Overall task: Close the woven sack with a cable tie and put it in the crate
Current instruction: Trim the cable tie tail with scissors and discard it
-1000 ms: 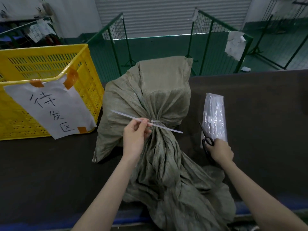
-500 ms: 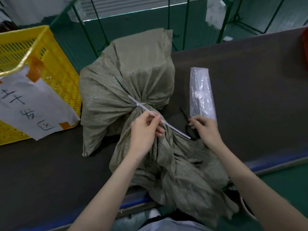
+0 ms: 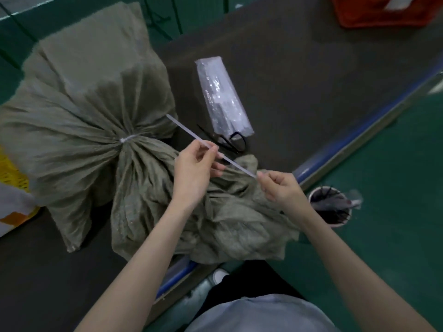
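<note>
The grey-green woven sack [image 3: 91, 92] lies on the dark table [image 3: 299, 75], its neck gathered and cinched by a white cable tie [image 3: 127, 139]. A long white cable tie strip [image 3: 187, 130] is held in the air to the right of the neck, apart from it. My left hand [image 3: 196, 168] pinches the strip near its middle. My right hand [image 3: 278, 188] pinches its near end. Only a corner of the yellow crate [image 3: 10, 174] shows at the left edge, with a paper label [image 3: 12, 207] hanging on it.
Black scissors [image 3: 231, 142] lie on the table beside a clear packet of cable ties [image 3: 220, 97]. A red crate [image 3: 383, 10] stands at the far right. A cup [image 3: 332, 207] holding dark scraps stands on the green floor below the table's blue edge [image 3: 359, 125].
My right hand left the scissors and took the near end of the strip. My left hand carried the strip right, away from the sack's neck. The view tilted down and right.
</note>
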